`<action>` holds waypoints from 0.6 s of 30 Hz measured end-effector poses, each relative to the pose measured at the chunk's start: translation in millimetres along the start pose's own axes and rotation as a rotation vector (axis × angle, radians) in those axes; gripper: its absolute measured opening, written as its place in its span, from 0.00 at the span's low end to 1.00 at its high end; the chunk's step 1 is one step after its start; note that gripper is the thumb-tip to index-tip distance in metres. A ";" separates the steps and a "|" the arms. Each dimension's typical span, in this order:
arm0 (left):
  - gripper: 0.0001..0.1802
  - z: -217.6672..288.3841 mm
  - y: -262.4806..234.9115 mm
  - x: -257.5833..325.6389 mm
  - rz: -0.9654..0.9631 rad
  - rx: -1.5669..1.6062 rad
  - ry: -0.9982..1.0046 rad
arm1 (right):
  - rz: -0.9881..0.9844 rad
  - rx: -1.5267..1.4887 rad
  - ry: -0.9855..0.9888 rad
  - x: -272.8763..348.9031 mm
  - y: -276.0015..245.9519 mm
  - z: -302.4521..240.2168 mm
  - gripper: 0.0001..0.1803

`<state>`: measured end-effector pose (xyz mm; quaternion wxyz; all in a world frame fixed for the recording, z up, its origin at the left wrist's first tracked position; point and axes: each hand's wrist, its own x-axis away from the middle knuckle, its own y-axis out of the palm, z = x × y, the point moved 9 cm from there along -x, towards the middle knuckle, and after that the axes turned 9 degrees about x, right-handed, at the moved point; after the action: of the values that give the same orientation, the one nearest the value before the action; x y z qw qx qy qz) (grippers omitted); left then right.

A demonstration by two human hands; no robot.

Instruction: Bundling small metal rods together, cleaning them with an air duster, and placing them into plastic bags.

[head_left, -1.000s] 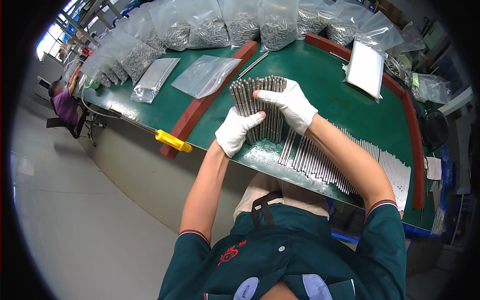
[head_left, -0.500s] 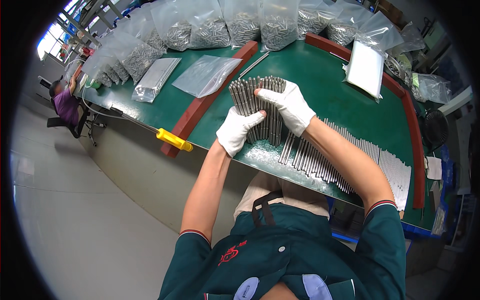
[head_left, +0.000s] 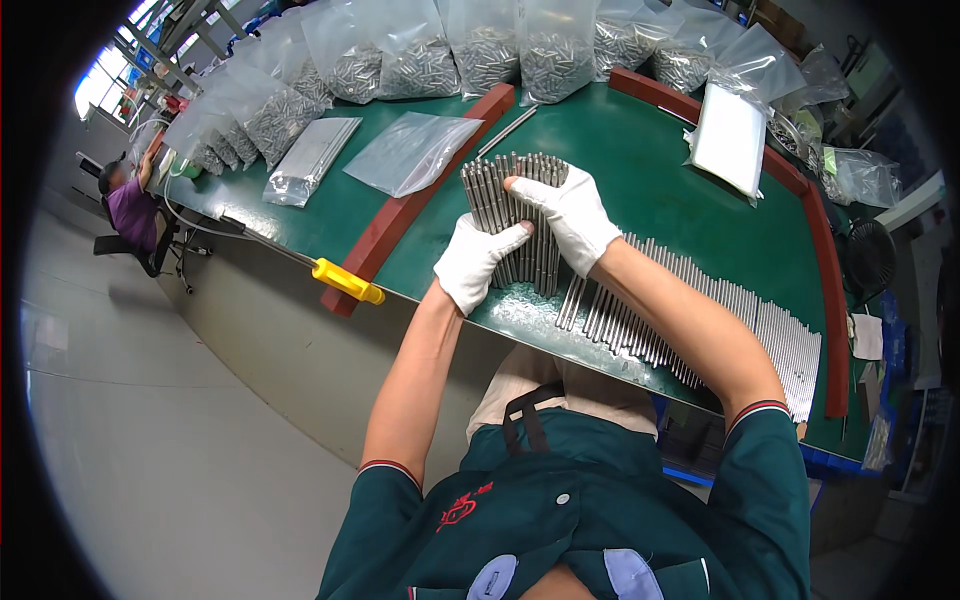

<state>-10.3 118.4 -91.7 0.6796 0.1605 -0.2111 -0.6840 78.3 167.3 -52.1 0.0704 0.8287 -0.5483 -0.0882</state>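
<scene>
A thick bundle of thin metal rods [head_left: 515,222] stands upright at the near edge of the green table, gripped between both hands. My left hand [head_left: 472,262], in a white glove with bare thumb tip, wraps the bundle's lower left side. Higher up on the right, my right hand [head_left: 570,215], gloved the same way, closes round it with the thumb across the front. The fingers behind the bundle are hidden. Just right of it, a long row of similar metal rods [head_left: 700,315] lies side by side on the table, partly under my right forearm.
Clear bags of small metal pieces [head_left: 420,68] line the table's back. Red bars [head_left: 400,220] border the work area. Flat plastic bags [head_left: 412,152], a white packet [head_left: 728,140], a loose rod [head_left: 507,131] and a yellow-handled tool [head_left: 347,280] lie around. A person [head_left: 135,205] sits far left.
My right hand has shifted very slightly left with its forearm. The bundle's top looks a little more gathered; my left hand stays almost where it was.
</scene>
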 end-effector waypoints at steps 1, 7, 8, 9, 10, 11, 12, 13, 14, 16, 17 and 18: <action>0.22 -2.4 -0.7 -0.1 -0.005 -0.042 -0.033 | 0.001 -0.001 0.000 -0.5 -1.5 0.0 0.05; 0.21 -2.2 -3.1 -0.2 0.010 -0.084 -0.019 | -0.062 -0.006 0.047 0.9 4.6 2.2 0.09; 0.21 -2.2 -0.6 0.8 0.010 -0.084 -0.017 | -0.034 -0.034 0.016 2.4 5.6 -0.7 0.08; 0.17 3.1 1.6 2.6 0.060 -0.079 0.033 | -0.004 -0.061 -0.014 2.8 3.9 -3.7 0.06; 0.13 9.8 3.0 4.8 0.109 -0.073 0.082 | -0.009 -0.025 -0.039 1.1 3.3 -4.2 0.08; 0.13 15.4 6.8 6.0 0.114 -0.104 0.097 | -0.021 -0.009 -0.059 0.3 2.8 -6.0 0.09; 0.13 20.1 7.6 8.5 0.110 -0.115 0.123 | -0.040 0.004 -0.077 1.0 6.6 -9.1 0.09; 0.14 24.0 7.4 10.5 0.105 -0.126 0.150 | -0.037 0.044 -0.114 2.5 9.0 -13.1 0.11; 0.17 22.3 3.0 10.3 0.079 -0.168 0.129 | -0.040 0.042 -0.112 4.5 10.6 -14.0 0.11; 0.17 20.0 1.7 11.1 0.071 -0.163 0.105 | -0.073 0.065 -0.090 8.0 15.0 -16.4 0.13; 0.17 17.2 1.1 11.5 0.063 -0.158 0.081 | -0.086 0.110 -0.097 8.3 13.7 -16.1 0.14; 0.17 13.8 0.3 10.2 0.086 -0.184 0.085 | -0.082 0.112 -0.097 8.5 11.0 -16.4 0.14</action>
<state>-17.3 109.2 -79.0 0.7284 0.1171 -0.1249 -0.6634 75.4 155.5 -34.4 -0.0062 0.8478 -0.5206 -0.1004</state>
